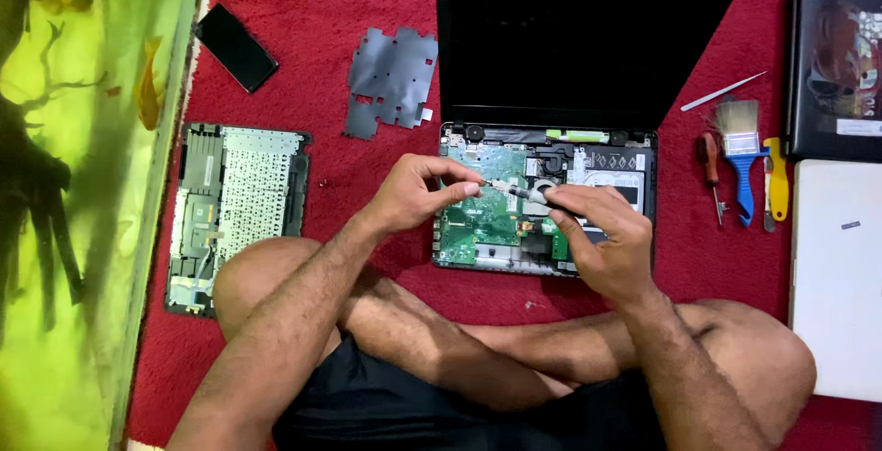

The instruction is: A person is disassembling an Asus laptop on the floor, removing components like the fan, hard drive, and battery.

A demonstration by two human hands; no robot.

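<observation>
- Head view, nearest first: I sit cross-legged on the red carpet (386,10), knees up at the bottom of the picture, both forearms reaching out over the work.
- My right hand (602,240) is clamped round the dark handle of a small screwdriver (525,192), fingers curled tight, the shaft slanting up and to the left.
- My left hand (418,192) is pinched together at the screwdriver's tip, thumb and forefinger closed on it; whether a screw sits between them is too small to tell.
- Both hands hover just above the opened laptop (551,139), whose base lies bare right in front of my legs, the green circuit board (482,217) showing and the dark screen tilted back behind it.
- As I judge it, I am in the middle of working on the board's screws, steadying or seating the tip; the next move calls for setting the tip squarely into a screw head and turning without slipping onto the board.
- Left of my knee lies the removed keyboard panel (234,203), underside up, with a grey shield sheet (390,79) and a black phone (236,47) beyond it.
- Right of the laptop lie a red-handled screwdriver (709,171), a blue brush (740,152), a yellow tool (777,185) and a thin metal pick (723,91); further right, a white laptop (836,276) and a dark one (836,56).
</observation>
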